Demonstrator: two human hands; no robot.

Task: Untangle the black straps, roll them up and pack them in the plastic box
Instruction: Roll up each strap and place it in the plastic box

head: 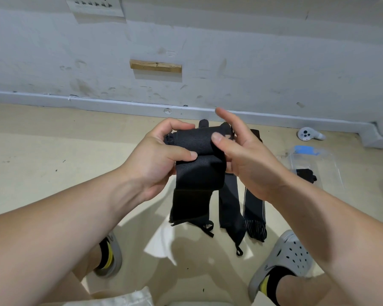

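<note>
**Black strap part-rolled between my 2 hands**

Head view: I hold the black strap (197, 173) up in front of me, above the floor (53, 151). Its upper end is wound into a thick roll and its tail hangs loose toward my feet. My left hand (161, 151) curls round the left end of the roll, with the thumb pressed across the front so the turns cannot spring open. My right hand (241, 155) pinches the right end between the thumb and the lower fingers. Its index finger stands up free, I judge ready to guide the next wrap. Working in the air lets the tail hang straight, which should keep the roll even.

Below my hands, a plain dark strap (230, 206) and a striped strap (254, 213) lie flat, side by side, which keeps them from tangling. The clear plastic box (332, 164) sits well off to my right near the wall. It has 1 black bundle (306, 174) inside, and I cannot tell whether its lid is on. A white controller (307, 134) lies beyond it by the skirting.

I reckon the job is under halfway: this roll needs finishing and packing, then 2 more.
</note>
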